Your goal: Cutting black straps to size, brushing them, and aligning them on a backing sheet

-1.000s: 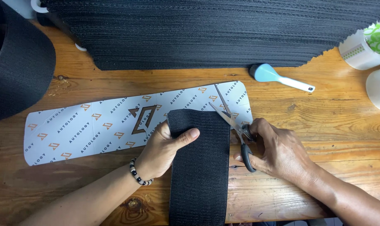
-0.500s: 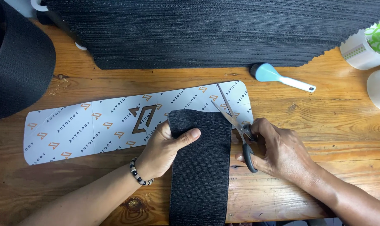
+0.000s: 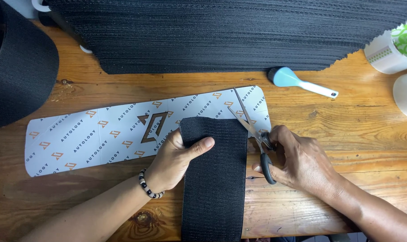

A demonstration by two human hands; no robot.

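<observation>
Little has moved since the earlier frames: the scissors (image 3: 252,132) have shifted only slightly along the right edge of the black strip (image 3: 214,179), and both hands sit much as they did.

The black strip lies lengthwise on the wooden table (image 3: 356,130), running from the near table edge up onto a long printed card (image 3: 100,136) whose right end it overlaps. On the strip's left side, the left hand (image 3: 174,159) presses down flat, thumb stretched across the strip's upper part and fingers curled along its left edge; it pins rather than pinches. A bead bracelet (image 3: 147,186) circles that wrist.

Just right of the strip, the right hand (image 3: 297,163) has its fingers wrapped through the scissors' dark handles. The blades are spread apart in a narrow V, their tips pointing away from the strip's top right corner over the card's right end.

Beyond the strip, at the far side of the table, a wide stack of black material (image 3: 230,33) lies. Far left of the strip sits a large black roll (image 3: 19,67). Up and to the right of the strip rests a small blue brush (image 3: 297,81) with a white handle, and further right a tape roll (image 3: 394,47).
</observation>
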